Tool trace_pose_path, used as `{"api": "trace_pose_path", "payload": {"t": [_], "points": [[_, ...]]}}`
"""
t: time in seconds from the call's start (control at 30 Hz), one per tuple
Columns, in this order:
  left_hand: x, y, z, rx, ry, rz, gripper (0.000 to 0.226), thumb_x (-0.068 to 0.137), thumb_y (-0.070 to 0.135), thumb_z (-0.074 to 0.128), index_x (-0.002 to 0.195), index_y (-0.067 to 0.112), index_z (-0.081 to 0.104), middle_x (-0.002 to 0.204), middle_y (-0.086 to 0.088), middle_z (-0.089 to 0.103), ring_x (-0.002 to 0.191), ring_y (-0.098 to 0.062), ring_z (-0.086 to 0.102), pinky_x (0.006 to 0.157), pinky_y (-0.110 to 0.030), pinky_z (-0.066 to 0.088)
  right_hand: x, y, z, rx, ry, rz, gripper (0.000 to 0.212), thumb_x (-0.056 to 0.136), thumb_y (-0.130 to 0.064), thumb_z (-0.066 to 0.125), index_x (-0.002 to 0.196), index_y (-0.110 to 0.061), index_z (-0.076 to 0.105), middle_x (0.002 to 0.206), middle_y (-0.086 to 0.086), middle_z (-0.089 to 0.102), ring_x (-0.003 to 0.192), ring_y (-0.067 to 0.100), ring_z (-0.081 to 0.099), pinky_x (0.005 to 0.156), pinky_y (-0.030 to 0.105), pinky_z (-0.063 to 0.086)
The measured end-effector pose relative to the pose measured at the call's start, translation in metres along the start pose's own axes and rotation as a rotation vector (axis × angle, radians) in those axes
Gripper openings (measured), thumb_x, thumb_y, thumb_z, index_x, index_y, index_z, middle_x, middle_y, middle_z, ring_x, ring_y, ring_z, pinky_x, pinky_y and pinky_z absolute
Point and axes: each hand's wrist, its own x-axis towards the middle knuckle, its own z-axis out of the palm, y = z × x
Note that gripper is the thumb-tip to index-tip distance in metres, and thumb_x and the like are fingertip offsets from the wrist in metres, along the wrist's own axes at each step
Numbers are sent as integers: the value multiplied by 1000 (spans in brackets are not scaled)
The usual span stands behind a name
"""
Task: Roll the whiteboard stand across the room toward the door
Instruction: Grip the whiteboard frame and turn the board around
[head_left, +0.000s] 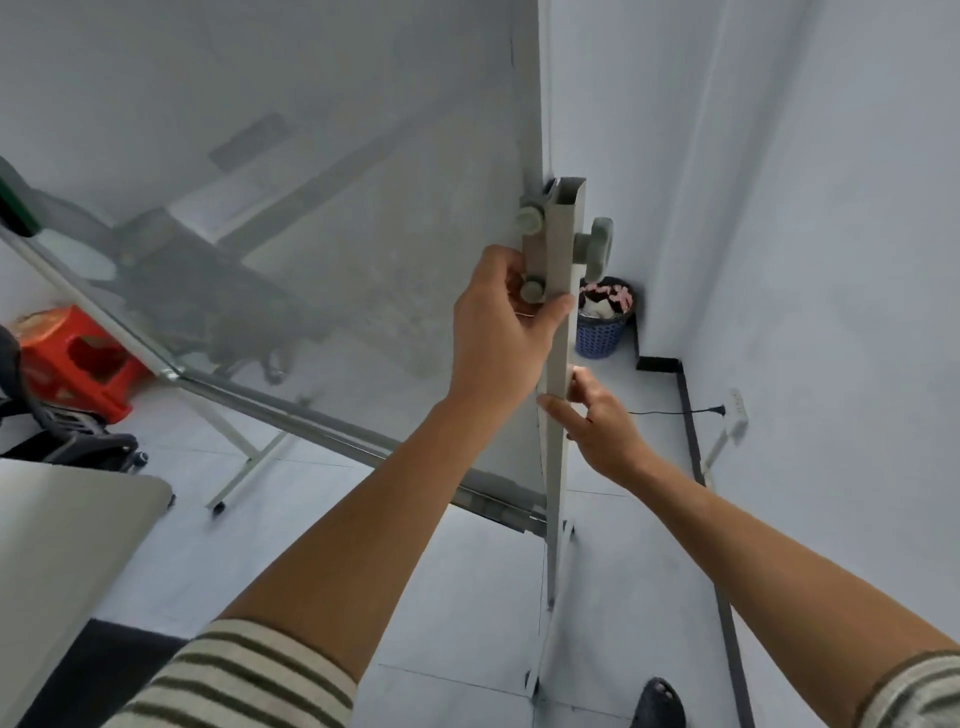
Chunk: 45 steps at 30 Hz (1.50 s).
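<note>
The whiteboard stand (558, 467) fills the middle of the view: a grey upright post with a large reflective board (311, 208) to its left and a marker tray along the board's lower edge. My left hand (501, 332) is wrapped around the post just below its top, beside two grey clamp knobs. My right hand (597, 415) rests lower on the post from the right side, fingers partly spread and touching it. A castor (218, 506) on the far leg sits on the tiled floor. No door is in view.
A blue wastebasket (602, 325) stands in the corner behind the post. A power strip (737, 410) and cable run along the right wall. A red plastic stool (78, 358) and black chair base (78, 441) are at left, a white tabletop (62, 561) at lower left.
</note>
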Motion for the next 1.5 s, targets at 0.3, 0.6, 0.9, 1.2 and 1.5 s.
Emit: {"api": "trace_pose_path", "payload": {"t": [0.3,0.6,0.9,1.2,1.5], "points": [[-93,44,-29,4,-28,8,40,80,23,76,108,6,53,99,-7,68,83,-17,69,75,-21,58,-111,-10,5,-16,1,26,52,78,-64,53,113,-26,51,102,-1,67,92,20,64,75,54,55],[-186,99,-57,-9,-76,-14,42,80,21,76,110,4,52,100,-3,66,81,-14,65,77,-22,59,-229,-24,5,-28,36,29,45,86,-52,56,117,-19,51,101,-1,65,88,20,63,76,52,56],[-292,142,-92,-73,-180,50,40,81,24,75,108,6,52,104,-11,66,86,-24,67,81,-32,59,-367,-39,28,-68,191,77,45,87,-53,54,119,-20,50,108,-1,65,100,17,63,79,51,57],[-405,193,-137,-144,-286,113,41,82,23,74,110,6,49,104,-10,67,87,-25,67,84,-38,59,-511,-63,55,-35,316,123,20,94,-34,54,112,-29,50,102,-22,60,105,3,60,86,49,55],[-507,254,-161,-120,-295,105,42,81,23,75,111,6,50,106,-10,67,89,-25,67,87,-40,58,-631,-68,49,-73,322,126,34,91,-42,54,120,-23,51,103,-23,60,105,6,60,85,52,56]]}}
